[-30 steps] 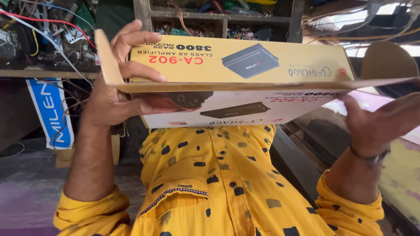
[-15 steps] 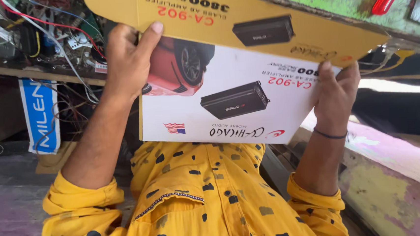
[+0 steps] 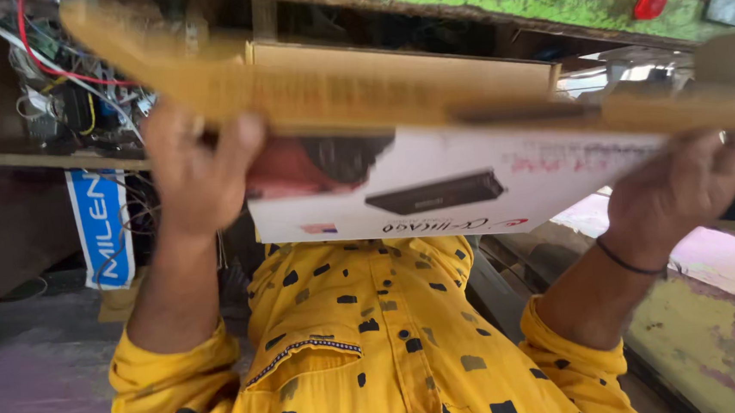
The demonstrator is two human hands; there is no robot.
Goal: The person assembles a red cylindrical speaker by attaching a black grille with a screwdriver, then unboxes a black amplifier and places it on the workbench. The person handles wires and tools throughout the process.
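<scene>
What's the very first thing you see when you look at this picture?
A big cardboard box fills the upper middle, yellow on the edge and white on the face with a black gadget pictured. The left hand and right hand grip its two ends. Below is a yellow shirt with black spots.

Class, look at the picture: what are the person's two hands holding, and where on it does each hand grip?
A cardboard box: left hand grips one end, right hand the opposite end.

The box (image 3: 435, 184) sits between both hands, seemingly beneath the workbench (image 3: 474, 1).
</scene>
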